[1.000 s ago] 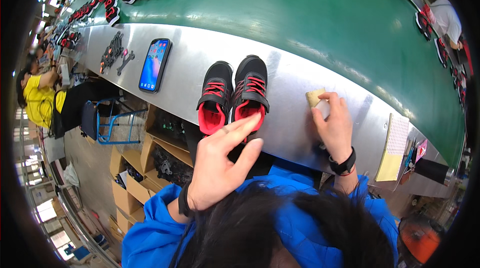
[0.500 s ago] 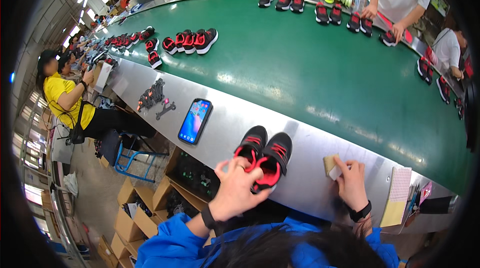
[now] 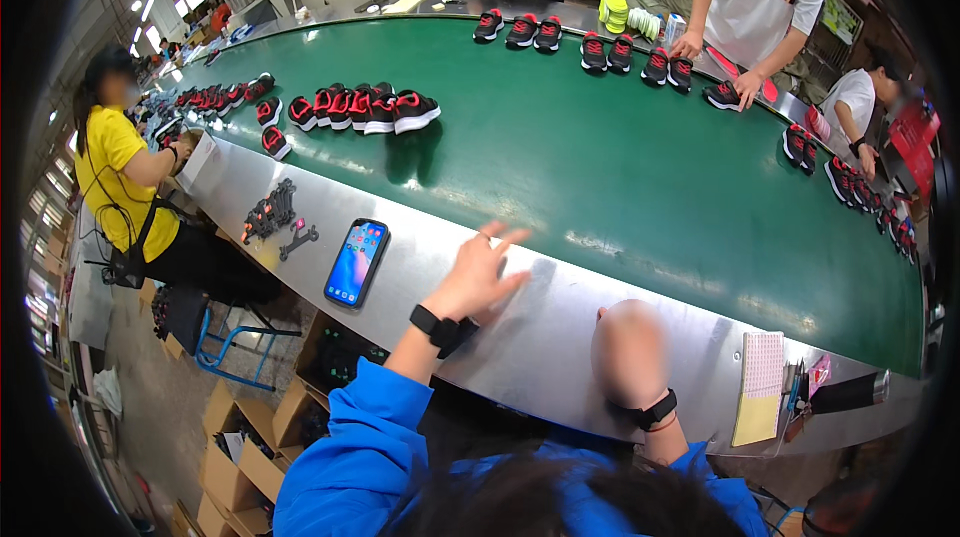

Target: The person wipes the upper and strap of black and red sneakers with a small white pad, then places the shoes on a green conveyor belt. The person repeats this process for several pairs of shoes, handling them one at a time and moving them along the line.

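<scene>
Presently: a smooth, broad green work surface and what lies about it

Fills the middle of the frame, upper left to right edge. Along its near side: a long, shiny bare-metal strip. Left of frame: a person in a yellow short-sleeved top, seated.

Black-and-red shoes with white soles stand close together in a row on the green, upper left of centre; more such shoes line its far edge, top and right.

Left hand, bare, centre of frame: fingers spread well apart, nothing gripped; fingertips near the green's border. Right hand, lower right of centre, over the metal: blurred; finger opening and any held item cannot be told.

White-and-yellow paper pad, lower right. Black-cased phone with lit blue screen, left of the left hand, apart. Small black strap-like pieces, heaped further left.
</scene>
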Tool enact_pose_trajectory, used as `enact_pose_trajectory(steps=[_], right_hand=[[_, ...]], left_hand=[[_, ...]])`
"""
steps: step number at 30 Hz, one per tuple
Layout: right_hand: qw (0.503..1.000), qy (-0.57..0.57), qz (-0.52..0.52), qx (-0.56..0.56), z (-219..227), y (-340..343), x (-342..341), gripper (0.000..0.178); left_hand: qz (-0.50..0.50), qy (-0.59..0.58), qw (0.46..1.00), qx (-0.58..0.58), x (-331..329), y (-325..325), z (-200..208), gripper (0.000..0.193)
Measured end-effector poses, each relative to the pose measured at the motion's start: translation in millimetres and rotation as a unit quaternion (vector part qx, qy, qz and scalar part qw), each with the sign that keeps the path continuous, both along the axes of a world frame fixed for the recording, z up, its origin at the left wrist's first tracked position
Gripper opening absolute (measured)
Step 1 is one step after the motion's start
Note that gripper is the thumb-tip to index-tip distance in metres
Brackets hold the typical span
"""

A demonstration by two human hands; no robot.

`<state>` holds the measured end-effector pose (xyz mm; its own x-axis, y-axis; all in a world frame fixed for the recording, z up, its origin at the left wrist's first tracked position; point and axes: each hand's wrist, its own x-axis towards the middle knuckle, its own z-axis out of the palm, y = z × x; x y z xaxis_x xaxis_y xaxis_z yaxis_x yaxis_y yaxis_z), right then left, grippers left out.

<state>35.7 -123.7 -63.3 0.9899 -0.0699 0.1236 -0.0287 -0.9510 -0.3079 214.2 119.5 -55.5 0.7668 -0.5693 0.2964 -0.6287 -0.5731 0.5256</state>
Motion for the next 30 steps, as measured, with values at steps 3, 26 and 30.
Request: enact_pose_trajectory(steps=[3, 26, 30], right_hand=[[0.999, 0.011, 0.027, -0.012, 6, 0, 4, 0.046], [0.981, 0.066, 0.175, 0.05, 119, -16, -10, 0.052], [0.967, 0.076, 0.232, 0.073, 210, -22, 29, 0.047]], left_hand=[[-0.001, 0.082, 0.995, -0.065, -15, 7, -35, 0.064], [0.117, 0.399, 0.767, -0.489, -18, 13, -58, 0.024], [0.128, 0.453, 0.768, -0.435, -11, -3, -30, 0.022]])
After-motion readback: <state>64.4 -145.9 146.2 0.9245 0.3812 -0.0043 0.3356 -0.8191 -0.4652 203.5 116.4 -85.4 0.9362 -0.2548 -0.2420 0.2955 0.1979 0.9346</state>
